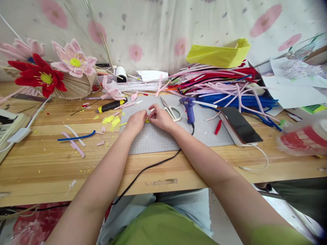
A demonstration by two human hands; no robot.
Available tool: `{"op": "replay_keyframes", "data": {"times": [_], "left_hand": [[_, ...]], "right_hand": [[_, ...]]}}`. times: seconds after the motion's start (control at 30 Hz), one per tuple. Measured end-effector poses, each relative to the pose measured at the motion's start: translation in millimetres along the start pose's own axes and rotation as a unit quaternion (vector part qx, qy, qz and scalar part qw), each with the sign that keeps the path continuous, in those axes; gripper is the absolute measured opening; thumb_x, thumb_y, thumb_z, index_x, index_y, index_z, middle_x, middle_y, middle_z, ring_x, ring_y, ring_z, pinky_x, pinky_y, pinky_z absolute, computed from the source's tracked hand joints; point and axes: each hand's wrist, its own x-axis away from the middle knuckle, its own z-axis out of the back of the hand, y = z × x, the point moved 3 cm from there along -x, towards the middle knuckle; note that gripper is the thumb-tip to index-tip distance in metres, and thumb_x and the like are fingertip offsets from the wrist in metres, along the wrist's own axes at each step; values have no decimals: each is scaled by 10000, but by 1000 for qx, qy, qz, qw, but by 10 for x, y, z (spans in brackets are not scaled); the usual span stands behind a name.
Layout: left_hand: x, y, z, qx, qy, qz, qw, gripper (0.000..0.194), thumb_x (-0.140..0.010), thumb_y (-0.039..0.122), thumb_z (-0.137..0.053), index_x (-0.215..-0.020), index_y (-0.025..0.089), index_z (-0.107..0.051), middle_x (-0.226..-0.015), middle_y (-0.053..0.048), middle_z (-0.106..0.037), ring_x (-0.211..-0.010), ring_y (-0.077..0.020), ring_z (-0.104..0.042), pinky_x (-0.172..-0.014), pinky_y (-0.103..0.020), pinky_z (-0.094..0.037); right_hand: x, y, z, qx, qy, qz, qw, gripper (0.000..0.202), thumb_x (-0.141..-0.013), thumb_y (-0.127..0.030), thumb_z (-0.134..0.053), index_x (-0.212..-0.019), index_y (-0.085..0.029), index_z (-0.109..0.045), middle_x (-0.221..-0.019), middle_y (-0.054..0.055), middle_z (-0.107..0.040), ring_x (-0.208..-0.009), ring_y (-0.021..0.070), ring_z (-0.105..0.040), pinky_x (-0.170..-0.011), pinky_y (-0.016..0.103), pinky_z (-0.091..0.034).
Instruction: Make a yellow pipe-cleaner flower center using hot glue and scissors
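Observation:
Over the grey cutting mat (153,144), both hands meet at their fingertips. My left hand (136,123) is closed in a pinch on a small yellow piece (147,120), mostly hidden by the fingers. On the other side of it, my right hand (161,117) has its fingers curled and pinched at the same piece. Just behind my right hand lie scissors (173,112) with pale handles. A purple glue gun (189,109) with a white glue stick rests to their right. Yellow scraps (114,123) lie left of my left hand.
Pink and red pipe-cleaner flowers (74,61) stand at the back left. A utility knife (112,104) lies nearby. Bundled pipe cleaners (219,80) fill the back right, near a phone (240,125) and a plastic tub (304,136). The glue gun's black cord (145,169) crosses the table's front edge.

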Motion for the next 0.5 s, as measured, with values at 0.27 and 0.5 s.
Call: {"op": "replay_keyframes", "data": {"times": [0.27, 0.5], "left_hand": [[13, 11, 26, 10, -2, 10, 1000, 240, -928, 266, -358, -933, 185, -585, -929, -95, -660, -857, -218, -595, -690, -304, -384], [-12, -20, 34, 14, 15, -1, 1000, 307, -942, 286, -312, -918, 169, -595, -904, -107, -669, -849, -212, -611, -741, -315, -420]], "right_hand": [[12, -27, -9, 22, 4, -8, 1000, 345, -720, -127, -554, -1029, -214, -425, -764, -28, -674, -713, 138, -626, -723, 280, -461], [7, -39, -13, 30, 1, -27, 999, 348, -715, -107, -550, -1024, -205, -426, -761, -19, -676, -720, 147, -640, -714, 277, -456]]}}
